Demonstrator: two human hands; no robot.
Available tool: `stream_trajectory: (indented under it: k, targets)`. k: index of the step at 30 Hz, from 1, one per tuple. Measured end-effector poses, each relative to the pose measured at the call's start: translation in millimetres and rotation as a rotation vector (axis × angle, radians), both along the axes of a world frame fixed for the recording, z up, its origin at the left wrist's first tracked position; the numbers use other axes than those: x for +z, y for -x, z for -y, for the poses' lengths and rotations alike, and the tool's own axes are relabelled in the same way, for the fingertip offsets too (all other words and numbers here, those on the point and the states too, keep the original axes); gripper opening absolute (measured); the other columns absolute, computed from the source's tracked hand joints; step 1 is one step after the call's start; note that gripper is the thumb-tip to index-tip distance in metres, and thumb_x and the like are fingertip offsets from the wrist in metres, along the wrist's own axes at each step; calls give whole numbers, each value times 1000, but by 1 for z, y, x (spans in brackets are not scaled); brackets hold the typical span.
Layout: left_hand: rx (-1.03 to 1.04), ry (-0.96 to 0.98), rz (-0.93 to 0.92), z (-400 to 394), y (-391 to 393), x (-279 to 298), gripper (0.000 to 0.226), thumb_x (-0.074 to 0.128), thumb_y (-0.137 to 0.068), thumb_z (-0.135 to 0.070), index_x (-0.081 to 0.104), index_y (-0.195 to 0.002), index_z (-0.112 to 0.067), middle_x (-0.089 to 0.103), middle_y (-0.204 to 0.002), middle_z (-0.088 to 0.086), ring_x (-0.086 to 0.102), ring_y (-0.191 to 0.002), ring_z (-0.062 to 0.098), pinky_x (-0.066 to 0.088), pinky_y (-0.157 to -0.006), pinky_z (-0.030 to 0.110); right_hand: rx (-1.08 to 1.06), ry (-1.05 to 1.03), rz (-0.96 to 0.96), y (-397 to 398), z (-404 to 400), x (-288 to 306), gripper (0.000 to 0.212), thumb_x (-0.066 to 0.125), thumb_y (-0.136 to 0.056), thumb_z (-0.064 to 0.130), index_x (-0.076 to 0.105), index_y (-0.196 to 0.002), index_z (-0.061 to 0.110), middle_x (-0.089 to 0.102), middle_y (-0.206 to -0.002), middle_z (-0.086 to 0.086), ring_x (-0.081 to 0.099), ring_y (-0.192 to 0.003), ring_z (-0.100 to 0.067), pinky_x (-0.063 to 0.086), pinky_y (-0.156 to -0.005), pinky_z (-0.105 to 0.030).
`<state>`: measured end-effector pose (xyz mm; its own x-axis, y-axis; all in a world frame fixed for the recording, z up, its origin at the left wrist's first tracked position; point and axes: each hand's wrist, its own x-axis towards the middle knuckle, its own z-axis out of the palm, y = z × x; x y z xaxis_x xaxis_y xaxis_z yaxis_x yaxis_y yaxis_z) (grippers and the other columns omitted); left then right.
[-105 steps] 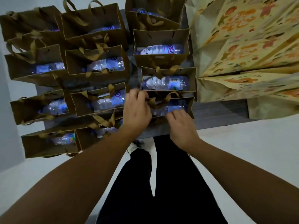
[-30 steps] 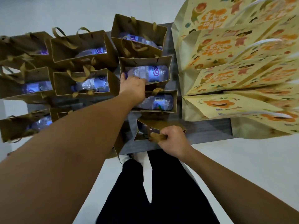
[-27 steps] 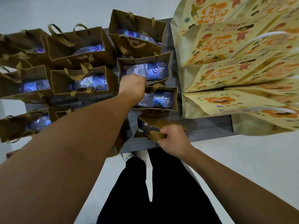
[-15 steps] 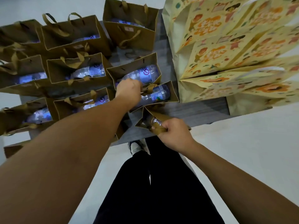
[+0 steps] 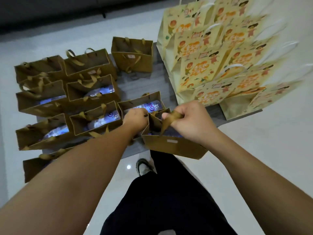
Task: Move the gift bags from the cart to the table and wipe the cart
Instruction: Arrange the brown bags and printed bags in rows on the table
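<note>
Right hand [image 5: 191,122] is clenched around the ribbon handles of a brown gift bag [image 5: 174,146] hanging past the cart's [image 5: 147,85] near edge. Left hand [image 5: 135,118] grips the next bag [image 5: 142,103], which sits on the cart.

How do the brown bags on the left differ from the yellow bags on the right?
The brown bags are plain, with gold ribbon handles; the yellow bags carry cartoon prints and white handles. The brown bags look smaller, and several show water bottles inside, whereas the yellow bags' contents are hidden. Only a brown bag is held, the right hand gripping its ribbon. Both kinds stand upright on the cart.
</note>
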<state>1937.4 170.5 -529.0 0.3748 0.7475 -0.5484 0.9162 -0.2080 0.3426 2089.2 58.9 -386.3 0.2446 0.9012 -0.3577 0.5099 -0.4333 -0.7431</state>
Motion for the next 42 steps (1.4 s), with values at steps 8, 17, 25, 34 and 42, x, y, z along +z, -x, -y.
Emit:
stream_trajectory:
  k: [8,17,25,34,42]
  targets:
    - [892,499,621,-69,8,73,49,53,-93,-58,70,-107,-15,73,-94,10,71,-89,28,60,-80,45,81,-235,59,0,-105,61,56,74,-91,30,45,-47,11,33,-44,5,31,-43,-8,33,-52,-25]
    - [1168,470,744,-142,-1,77,60,42,-97,-65,56,-135,-19,67,-120,5,65,-105,24,55,-89,43,213,-137,151,-12,-231,4,49,70,-92,40,54,-53,15,44,-51,3,39,-50,-11,30,-49,-26]
    - [1040,376,452,-169,-11,19,38,51,-101,-31,56,-136,-22,60,-127,8,55,-117,29,46,-105,48,441,112,211,-13,-284,-94,40,67,-90,55,65,-78,17,62,-75,0,57,-73,-14,43,-63,-31]
    - [641,190,183,-175,-17,-13,39,58,-94,-18,61,-133,-23,59,-123,1,55,-114,20,49,-95,35,586,367,-136,-34,-333,-111,84,88,-70,9,50,-142,29,51,-131,10,46,-123,-6,41,-99,-27]
    - [624,30,166,-179,-21,-36,36,55,-98,-17,61,-134,-20,57,-134,4,56,-119,23,45,-97,32,-386,381,212,-58,-386,-199,73,72,-87,23,31,-147,21,52,-134,-13,58,-116,-32,55,-88,-42]
